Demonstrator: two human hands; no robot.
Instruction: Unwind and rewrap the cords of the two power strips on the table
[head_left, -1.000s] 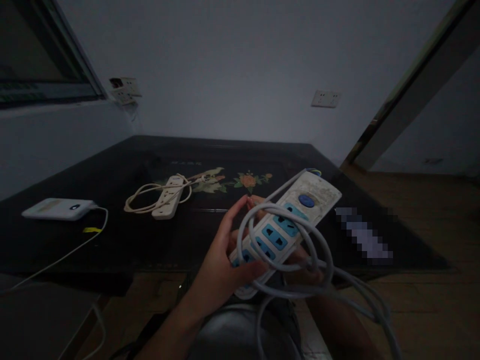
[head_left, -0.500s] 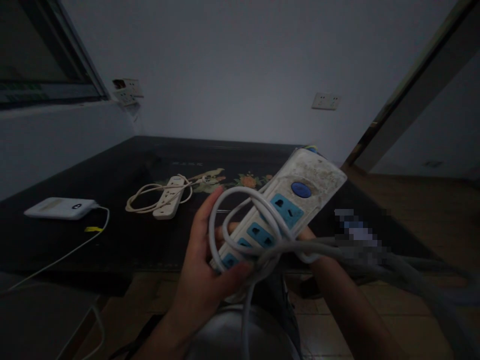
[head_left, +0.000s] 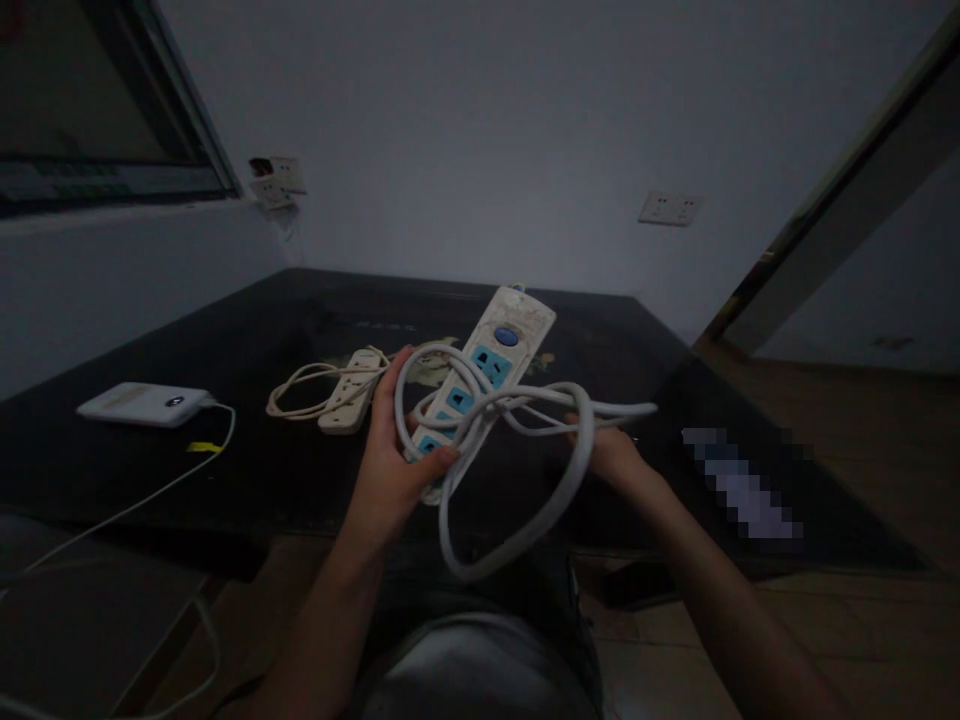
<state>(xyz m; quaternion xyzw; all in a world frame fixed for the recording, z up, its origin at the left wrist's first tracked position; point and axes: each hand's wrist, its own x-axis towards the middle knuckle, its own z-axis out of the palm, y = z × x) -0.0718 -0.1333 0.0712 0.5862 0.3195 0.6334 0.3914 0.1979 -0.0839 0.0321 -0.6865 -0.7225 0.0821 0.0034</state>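
Note:
My left hand [head_left: 390, 450] grips the lower end of a dirty white power strip [head_left: 525, 315] with blue sockets and a blue oval button. The strip is tilted, its far end leaning away to the right, above the table. Loops of thick white cord [head_left: 517, 545] cross the strip and hang in front of it. Under the left thumb, part of the strip and cord is hidden. To the right, my right hand [head_left: 619, 455] has its fingers closed at the cord, the fingertips partly hidden behind a loop.
A black table [head_left: 300, 490] bears a smaller power strip [head_left: 349, 395] with a coiled cord, a white power bank [head_left: 146, 403] with a cable, a yellow tag [head_left: 202, 447] and a blurred-out object [head_left: 742, 485]. Wall sockets [head_left: 670, 208] are behind.
The strip has moved left and farther from me in view. My right hand has come out from behind the strip to its right, and the cord loops have spread out.

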